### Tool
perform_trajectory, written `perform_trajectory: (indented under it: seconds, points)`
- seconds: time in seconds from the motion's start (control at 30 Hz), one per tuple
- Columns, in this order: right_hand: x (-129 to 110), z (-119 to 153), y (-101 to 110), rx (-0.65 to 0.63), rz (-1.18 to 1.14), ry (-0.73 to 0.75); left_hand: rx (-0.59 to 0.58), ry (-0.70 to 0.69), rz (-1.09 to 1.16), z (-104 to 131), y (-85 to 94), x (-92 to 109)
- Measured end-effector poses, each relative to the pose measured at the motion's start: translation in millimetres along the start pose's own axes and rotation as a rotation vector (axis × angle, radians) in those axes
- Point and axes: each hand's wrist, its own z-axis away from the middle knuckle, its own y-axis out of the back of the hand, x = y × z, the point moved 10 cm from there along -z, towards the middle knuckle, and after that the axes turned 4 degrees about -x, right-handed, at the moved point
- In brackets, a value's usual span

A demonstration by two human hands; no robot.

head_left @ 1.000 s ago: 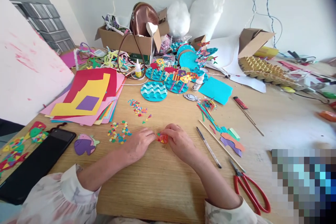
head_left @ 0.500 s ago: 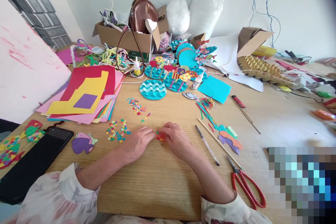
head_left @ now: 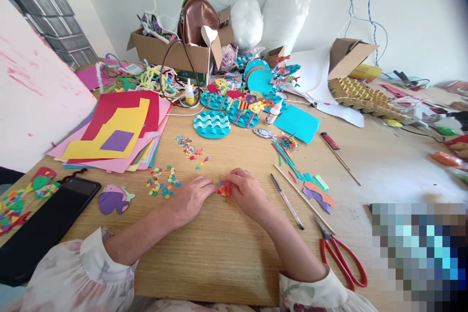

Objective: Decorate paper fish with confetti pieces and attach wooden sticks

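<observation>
Between my two hands, on the wooden table, is a small red paper cutout (head_left: 224, 188) with coloured bits on it, partly covered by my fingers. My left hand (head_left: 195, 195) is closed, its fingertips pinching the cutout's left edge. From the other side my right hand (head_left: 246, 189) grips the right edge, thumb and fingers together. Left of my hands lie scattered round paper dots (head_left: 163, 181). Small paper triangles (head_left: 190, 148) lie just beyond them. A pen (head_left: 287, 201) and a thin wooden stick (head_left: 304, 198) rest to the right of my right hand.
Red-handled scissors (head_left: 341, 258) lie at front right. A phone (head_left: 47, 229) and a purple paper fish (head_left: 114, 199) are at left, below stacked coloured paper (head_left: 153, 122). Glue bottles (head_left: 273, 113), turquoise wavy bases (head_left: 212, 125) and a box (head_left: 171, 56) stand farther back.
My view has shifted slightly. A little more of the red cutout shows between my fingers; both hands stay at it in nearly the same place.
</observation>
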Motion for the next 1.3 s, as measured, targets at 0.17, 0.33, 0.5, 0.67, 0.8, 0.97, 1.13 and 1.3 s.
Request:
perform_trajectory:
  seconds: [0.17,0.33,0.5,0.67,0.8,0.97,1.13,1.3]
  points:
    - [-3.0,-0.4,-1.8,-0.002,0.044,0.033,-0.032,0.010,0.009,0.5,-1.2,1.9]
    - [-7.5,15.8,33.4,0.253,-0.039,0.065,0.005,0.041,0.055,4.0,17.3,-4.4]
    - [-12.6,36.7,54.5,0.445,-0.042,0.128,0.142,0.125,-0.058,3.9,72.8,-39.2]
    - [-2.6,41.8,47.4,0.503,-0.050,0.140,0.071,0.309,-0.179,-6.1,106.3,-88.1]
    - [4.4,40.6,42.3,0.502,-0.077,0.141,-0.127,0.407,-0.202,-22.4,85.7,-114.8]
    - [10.2,40.8,44.8,0.514,-0.101,0.134,-0.265,0.378,-0.191,-44.6,47.9,-128.5]
    - [12.7,43.0,49.9,0.541,-0.114,0.131,-0.285,0.344,-0.190,-49.1,35.9,-132.7]
    - [10.0,43.7,50.7,0.546,-0.118,0.161,-0.286,0.355,-0.168,-44.6,33.9,-134.6]
